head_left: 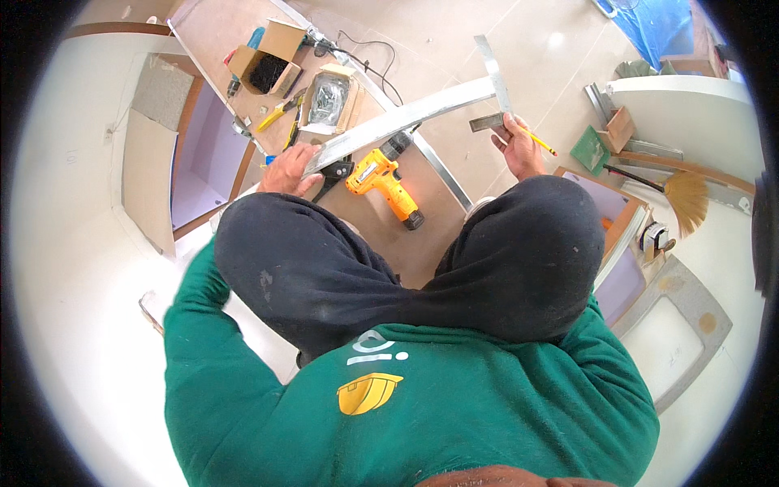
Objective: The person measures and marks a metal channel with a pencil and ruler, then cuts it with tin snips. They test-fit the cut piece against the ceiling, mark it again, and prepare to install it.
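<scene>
My left hand (286,170) grips the near-left end of a long silvery metal strip (406,114), which slants up to the right. My right hand (519,150) holds a metal try square (487,122) and a yellow pencil (542,142). The square's upright blade crosses the strip's far end. Beneath the strip lies an orange cordless drill (381,183) with a black chuck, beside a black-handled tool (333,178) partly hidden near my left hand. Another metal strip (442,174) lies on the floor beyond the drill, running under the held one.
Ahead-left are open boxes of screws (268,73) and bagged hardware (329,101), yellow-handled pliers (272,114) and a cable (381,45). At right are a broom (682,199), green dustpan (590,150) and white panel (673,97). A white cabinet opening (203,162) is at left.
</scene>
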`<state>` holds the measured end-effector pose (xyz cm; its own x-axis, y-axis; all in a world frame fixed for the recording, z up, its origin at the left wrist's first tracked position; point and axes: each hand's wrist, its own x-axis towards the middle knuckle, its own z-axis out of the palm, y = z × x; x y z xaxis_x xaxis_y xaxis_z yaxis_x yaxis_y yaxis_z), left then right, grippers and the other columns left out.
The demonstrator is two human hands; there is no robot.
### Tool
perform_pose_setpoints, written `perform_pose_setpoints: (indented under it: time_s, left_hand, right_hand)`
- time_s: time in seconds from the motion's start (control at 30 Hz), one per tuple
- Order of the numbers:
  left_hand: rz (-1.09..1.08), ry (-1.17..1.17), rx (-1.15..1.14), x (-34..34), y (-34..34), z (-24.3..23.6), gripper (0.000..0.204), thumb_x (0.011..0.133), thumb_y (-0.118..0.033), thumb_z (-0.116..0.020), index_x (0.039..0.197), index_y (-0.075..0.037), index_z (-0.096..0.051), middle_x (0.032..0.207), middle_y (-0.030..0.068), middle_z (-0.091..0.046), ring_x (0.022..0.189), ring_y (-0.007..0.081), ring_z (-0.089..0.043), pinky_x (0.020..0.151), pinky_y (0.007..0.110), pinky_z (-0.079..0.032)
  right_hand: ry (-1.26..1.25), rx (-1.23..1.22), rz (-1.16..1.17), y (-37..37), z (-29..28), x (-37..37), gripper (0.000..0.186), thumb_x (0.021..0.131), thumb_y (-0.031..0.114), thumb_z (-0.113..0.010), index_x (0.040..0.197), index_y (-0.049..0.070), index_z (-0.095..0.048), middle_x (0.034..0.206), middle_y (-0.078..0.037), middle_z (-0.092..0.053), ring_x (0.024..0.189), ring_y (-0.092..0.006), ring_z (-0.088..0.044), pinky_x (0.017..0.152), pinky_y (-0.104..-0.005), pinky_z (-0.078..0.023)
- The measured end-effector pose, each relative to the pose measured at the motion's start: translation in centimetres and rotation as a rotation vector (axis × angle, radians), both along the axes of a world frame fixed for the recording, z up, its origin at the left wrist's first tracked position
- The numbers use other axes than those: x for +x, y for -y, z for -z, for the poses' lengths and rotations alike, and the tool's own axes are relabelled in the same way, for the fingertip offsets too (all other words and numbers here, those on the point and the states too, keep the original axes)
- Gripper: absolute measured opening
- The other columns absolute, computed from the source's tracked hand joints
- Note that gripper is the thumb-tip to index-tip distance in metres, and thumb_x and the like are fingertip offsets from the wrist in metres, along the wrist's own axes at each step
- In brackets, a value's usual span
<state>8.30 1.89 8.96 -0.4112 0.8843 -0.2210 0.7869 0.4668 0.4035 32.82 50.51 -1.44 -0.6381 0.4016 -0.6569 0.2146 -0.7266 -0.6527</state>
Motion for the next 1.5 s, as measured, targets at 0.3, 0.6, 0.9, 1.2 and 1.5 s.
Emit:
perform_pose_setpoints:
  time_s: [0.3, 0.6, 0.9, 1.2, 1.5]
  left_hand:
    - [-0.277, -0.030, -0.071, 0.5, 2.2, 3.1, 0.073, 0.085, -0.034, -0.089, 0.146, -0.006, -0.059, 0.127, 0.0176, -0.067, 0.124, 0.0395, -0.064, 0.103, 0.051, -0.048]
    - [-0.420, 0.118, -0.241, 1.8, 2.6, -0.6, 0.063, 0.084, -0.024, -0.086, 0.134, -0.006, -0.051, 0.116, 0.0249, -0.071, 0.110, 0.0484, -0.073, 0.091, 0.056, -0.057]
    - [-0.217, 0.228, -0.099, -1.2, -8.9, -10.3, 0.086, 0.093, -0.039, -0.083, 0.160, -0.004, -0.042, 0.145, 0.0301, -0.062, 0.133, 0.0454, -0.064, 0.111, 0.049, -0.051]
    - [-0.197, -0.114, 0.349, -3.7, -23.3, -25.8, 0.070, 0.099, -0.038, -0.075, 0.152, -0.001, -0.047, 0.137, 0.0309, -0.065, 0.125, 0.0501, -0.066, 0.103, 0.055, -0.053]
    - [-0.478, -0.267, 0.376, 5.1, -15.9, -33.4, 0.073, 0.098, -0.029, -0.076, 0.153, 0.005, -0.044, 0.134, 0.0341, -0.065, 0.121, 0.0527, -0.068, 0.100, 0.055, -0.054]
  right_hand:
    - [-0.042, 0.032, -0.082, 0.8, -1.5, -1.2, 0.018, 0.111, 0.031, -0.071, 0.121, 0.017, -0.070, 0.115, 0.002, -0.075, 0.113, -0.0143, -0.070, 0.098, -0.0394, -0.053]
    - [-0.133, -0.056, -0.040, 1.2, -2.7, -0.5, 0.008, 0.111, 0.024, -0.072, 0.114, 0.017, -0.071, 0.111, 0.003, -0.077, 0.107, -0.0122, -0.073, 0.092, -0.0345, -0.056]
    - [-0.317, -0.055, -0.272, 5.8, -10.1, -5.6, 0.013, 0.105, 0.019, -0.078, 0.111, 0.008, -0.073, 0.098, -0.002, -0.074, 0.086, -0.0144, -0.074, 0.084, -0.0322, -0.064]
    - [-0.439, 0.411, -0.179, 2.0, -25.8, -14.1, 0.025, 0.101, 0.025, -0.084, 0.110, 0.005, -0.073, 0.100, -0.004, -0.074, 0.085, -0.0121, -0.072, 0.080, -0.0262, -0.063]
    - [-0.510, 0.662, -0.522, 6.8, -40.4, -14.9, 0.030, 0.101, 0.029, -0.084, 0.107, 0.001, -0.073, 0.098, -0.007, -0.074, 0.086, -0.0128, -0.074, 0.078, -0.0267, -0.065]
